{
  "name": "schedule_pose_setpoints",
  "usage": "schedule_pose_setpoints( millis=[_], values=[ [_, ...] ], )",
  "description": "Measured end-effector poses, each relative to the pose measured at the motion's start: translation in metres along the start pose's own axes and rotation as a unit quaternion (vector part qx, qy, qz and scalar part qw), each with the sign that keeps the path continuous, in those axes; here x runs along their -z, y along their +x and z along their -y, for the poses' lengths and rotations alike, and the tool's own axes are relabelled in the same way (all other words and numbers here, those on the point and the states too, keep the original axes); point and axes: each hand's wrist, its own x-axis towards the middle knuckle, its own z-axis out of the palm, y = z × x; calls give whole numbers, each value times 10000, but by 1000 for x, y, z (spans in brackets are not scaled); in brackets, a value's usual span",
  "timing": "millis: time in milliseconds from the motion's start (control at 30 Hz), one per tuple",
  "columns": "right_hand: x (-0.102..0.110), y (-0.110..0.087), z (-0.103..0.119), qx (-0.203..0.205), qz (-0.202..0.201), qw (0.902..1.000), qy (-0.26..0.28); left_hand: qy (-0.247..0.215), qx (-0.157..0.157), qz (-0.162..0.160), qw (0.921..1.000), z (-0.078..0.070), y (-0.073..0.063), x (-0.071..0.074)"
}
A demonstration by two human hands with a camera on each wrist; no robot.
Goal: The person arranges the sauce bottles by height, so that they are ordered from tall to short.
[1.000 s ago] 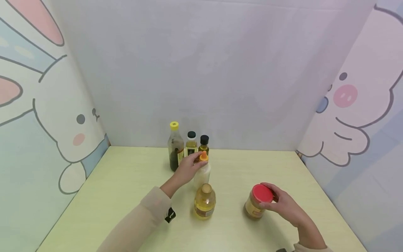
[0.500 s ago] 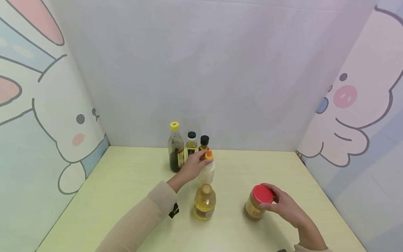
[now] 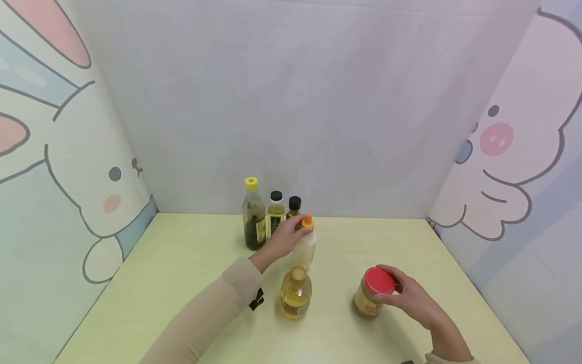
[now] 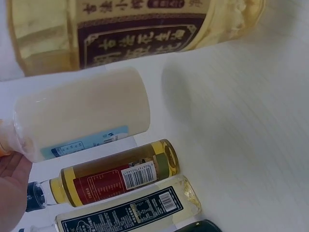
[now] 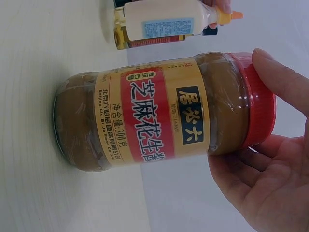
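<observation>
By its orange-tipped neck, my left hand [image 3: 283, 239] grips a white squeeze bottle [image 3: 304, 251]. The bottle is upright, and in the left wrist view its shadow lies apart from its base. My right hand [image 3: 416, 302] holds a sesame peanut butter jar [image 5: 149, 111] near its red lid [image 3: 379, 280], thumb on the lid and fingers behind. The jar stands on the table. Nearer to me than the squeeze bottle stands a cooking oil bottle [image 3: 295, 293] with a golden cap. The left fingers partly hide a black-capped bottle [image 4: 120, 176] behind.
At the back left stand a yellow-capped dark sauce bottle [image 3: 253, 217] and a pale oil bottle [image 3: 275, 215] with a black cap. White cloth walls enclose the light wooden table [image 3: 191, 247] at the back and sides.
Held in my left hand, the squeeze bottle has moved steadily to the right, in front of the black-capped bottle. The right hand and the jar have stayed put.
</observation>
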Motion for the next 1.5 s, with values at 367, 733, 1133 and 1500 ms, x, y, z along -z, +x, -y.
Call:
schedule_pose_setpoints(
  millis=[367, 733, 1133, 1500],
  values=[
    [-1, -1, 0, -39, 21, 10000, 13, -59, -128, 103, 9998, -1, 11, -11],
    [1, 0, 0, 14, -23, 10000, -59, 72, -129, 284, 9995, -5, 24, -12],
    [-1, 0, 2, 9, -22, 10000, 10, 26, -76, 202, 9998, 1, 33, -20],
    [-2, -2, 1, -42, -27, 10000, 54, 178, -64, -1, 9998, 6, 38, -28]
  ],
)
